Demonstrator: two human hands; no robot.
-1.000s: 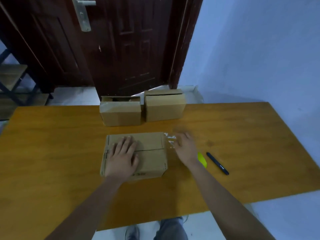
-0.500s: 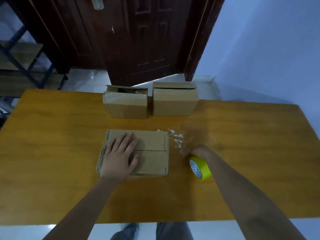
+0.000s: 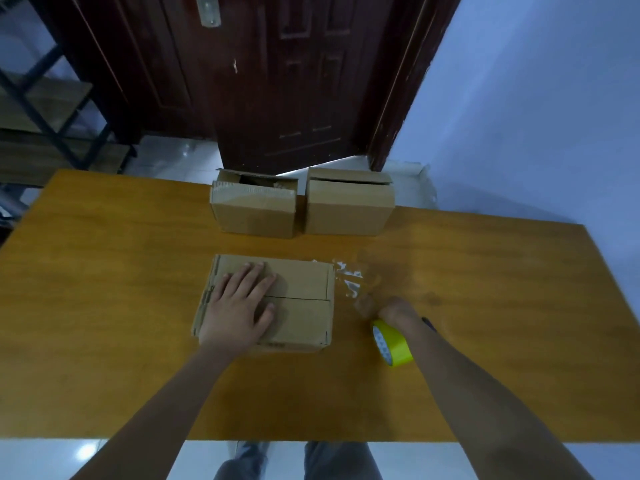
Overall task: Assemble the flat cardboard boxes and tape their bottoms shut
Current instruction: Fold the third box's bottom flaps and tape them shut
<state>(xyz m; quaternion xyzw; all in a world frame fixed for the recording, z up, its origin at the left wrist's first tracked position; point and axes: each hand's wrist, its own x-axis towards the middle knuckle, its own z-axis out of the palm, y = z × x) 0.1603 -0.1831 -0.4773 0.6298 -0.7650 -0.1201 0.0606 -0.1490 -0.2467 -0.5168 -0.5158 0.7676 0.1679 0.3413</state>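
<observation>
A cardboard box lies bottom up in the middle of the table, its two flaps meeting in a seam. My left hand presses flat on the left part of those flaps, fingers spread. A crumpled strip of clear tape runs from the box's right edge towards my right hand. That hand is blurred, with its fingers curled at the strip's end and seeming to pinch it. The yellow tape roll stands on edge just under my right wrist.
Two assembled boxes stand side by side at the table's far edge. A black pen peeks out behind my right wrist. A dark door and a shelf frame lie beyond the table.
My right hand has drawn back from the box's right edge towards me and curled up beside the yellow roll. My left hand has stayed on the flaps. The view has shifted.
</observation>
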